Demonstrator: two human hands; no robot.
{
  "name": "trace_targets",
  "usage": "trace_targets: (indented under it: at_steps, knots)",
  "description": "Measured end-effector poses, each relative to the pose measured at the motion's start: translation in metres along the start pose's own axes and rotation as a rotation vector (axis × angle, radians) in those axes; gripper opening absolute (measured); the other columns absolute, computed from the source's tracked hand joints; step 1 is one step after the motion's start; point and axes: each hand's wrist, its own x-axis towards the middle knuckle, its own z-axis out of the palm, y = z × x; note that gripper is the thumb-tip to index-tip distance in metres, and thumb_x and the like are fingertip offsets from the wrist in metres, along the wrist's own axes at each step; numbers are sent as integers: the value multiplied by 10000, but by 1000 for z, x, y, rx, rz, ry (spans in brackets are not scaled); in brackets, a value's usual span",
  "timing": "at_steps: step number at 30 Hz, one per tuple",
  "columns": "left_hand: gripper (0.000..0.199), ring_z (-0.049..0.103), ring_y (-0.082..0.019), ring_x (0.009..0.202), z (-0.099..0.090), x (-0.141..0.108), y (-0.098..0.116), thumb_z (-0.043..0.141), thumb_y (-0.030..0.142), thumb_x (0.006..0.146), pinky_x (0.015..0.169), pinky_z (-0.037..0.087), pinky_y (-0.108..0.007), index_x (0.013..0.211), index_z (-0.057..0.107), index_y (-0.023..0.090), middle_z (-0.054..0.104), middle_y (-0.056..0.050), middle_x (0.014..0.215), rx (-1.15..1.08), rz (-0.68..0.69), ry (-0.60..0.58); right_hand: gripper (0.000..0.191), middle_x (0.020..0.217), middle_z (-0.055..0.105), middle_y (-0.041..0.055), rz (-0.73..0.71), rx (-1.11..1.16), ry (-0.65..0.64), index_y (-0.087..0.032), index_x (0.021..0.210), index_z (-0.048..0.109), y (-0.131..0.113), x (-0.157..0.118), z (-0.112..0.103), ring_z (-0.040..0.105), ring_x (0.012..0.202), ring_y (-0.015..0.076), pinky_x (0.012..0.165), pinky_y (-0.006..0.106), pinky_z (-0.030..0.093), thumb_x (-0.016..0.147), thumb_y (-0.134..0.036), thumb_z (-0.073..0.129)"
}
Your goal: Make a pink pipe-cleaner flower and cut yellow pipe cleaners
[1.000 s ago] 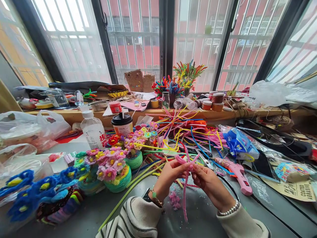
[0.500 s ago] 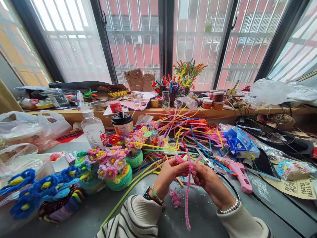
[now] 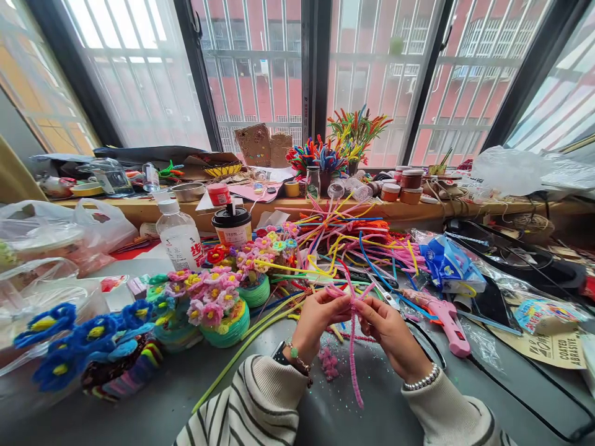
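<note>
Left hand (image 3: 318, 319) and right hand (image 3: 390, 334) nearly meet above a gray table (image 3: 381, 415), fingertips pinching pink pipe cleaners (image 3: 354, 362), one end dangling.

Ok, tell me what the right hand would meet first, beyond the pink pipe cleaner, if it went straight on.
Most likely the left hand, just across the pink pipe cleaner from it, though depth is hard to judge here.

So the pink fuzzy stem (image 3: 352, 362) was hanging pretty much straight down below the hands, and now its bottom end's swung towards the right hand (image 3: 389, 334), further from the pink clump (image 3: 328, 363). Fingertips of the left hand (image 3: 317, 323) and right look closer together too.
</note>
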Motion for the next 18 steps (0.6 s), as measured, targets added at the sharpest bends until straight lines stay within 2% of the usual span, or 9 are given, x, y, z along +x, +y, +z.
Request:
trace_targets:
  at_steps: [6, 13, 18]
  knots:
    - [258, 588, -137, 631, 1, -1, 2, 692, 294, 536, 634, 474, -275, 668, 586, 99, 626, -52, 682, -19, -5, 18, 279, 492, 412, -66, 45, 54, 33, -157, 616, 476, -2, 1, 1, 329, 437, 46, 442, 187, 255, 622, -392, 626]
    - [252, 586, -128, 637, 1, -1, 3, 666, 297, 578, 644, 474, -262, 706, 582, 97, 625, -59, 708, -34, -10, -4, 282, 497, 409, -63, 27, 82, 34, -152, 611, 484, -3, 0, 1, 331, 443, 48, 447, 193, 260, 610, -390, 636]
    - [228, 581, -114, 602, 0, 0, 1, 665, 290, 585, 658, 479, -277, 638, 542, 105, 613, -41, 665, -80, -19, -3, 280, 488, 401, -67, 4, 115, 33, -155, 587, 482, -2, 0, 1, 329, 450, 51, 457, 196, 266, 610, -388, 635]
